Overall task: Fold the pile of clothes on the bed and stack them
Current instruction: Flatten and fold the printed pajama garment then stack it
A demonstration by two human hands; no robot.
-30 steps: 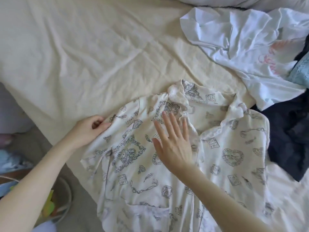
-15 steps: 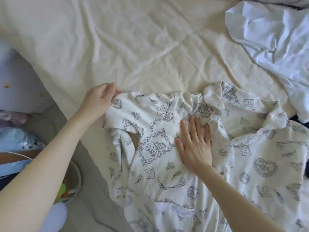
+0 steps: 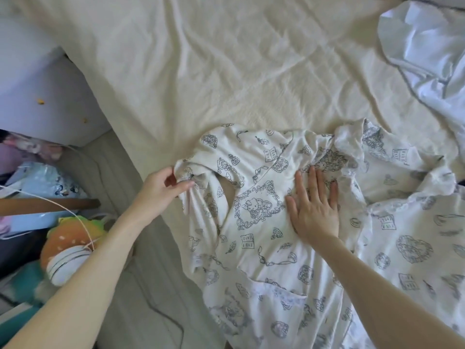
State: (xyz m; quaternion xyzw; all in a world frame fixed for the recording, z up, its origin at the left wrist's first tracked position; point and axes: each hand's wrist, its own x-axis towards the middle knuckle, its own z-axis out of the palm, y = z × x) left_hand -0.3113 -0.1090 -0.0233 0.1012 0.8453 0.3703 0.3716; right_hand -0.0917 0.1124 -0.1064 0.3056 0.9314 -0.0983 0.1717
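Note:
A white pyjama shirt (image 3: 264,248) printed with grey drawings lies spread across the near side of the cream bed (image 3: 226,71). Its left sleeve is stretched out towards the bed's left edge. My left hand (image 3: 161,185) pinches the end of that sleeve between thumb and fingers. My right hand (image 3: 314,210) presses flat on the shirt's chest, fingers straight, just below the collar. A crumpled white garment (image 3: 427,59) lies at the far right of the bed.
The bed's left edge drops to a grey floor strip (image 3: 141,285). Beside it stand a white cabinet (image 3: 50,96), a burger-shaped plush toy (image 3: 73,238), a white cable (image 3: 63,205) and assorted clutter.
My left hand has pulled the sleeve outward to the left and now pinches its cuff. The right hand stays pressed on the chest. The view has shifted left, hiding the dark clothes.

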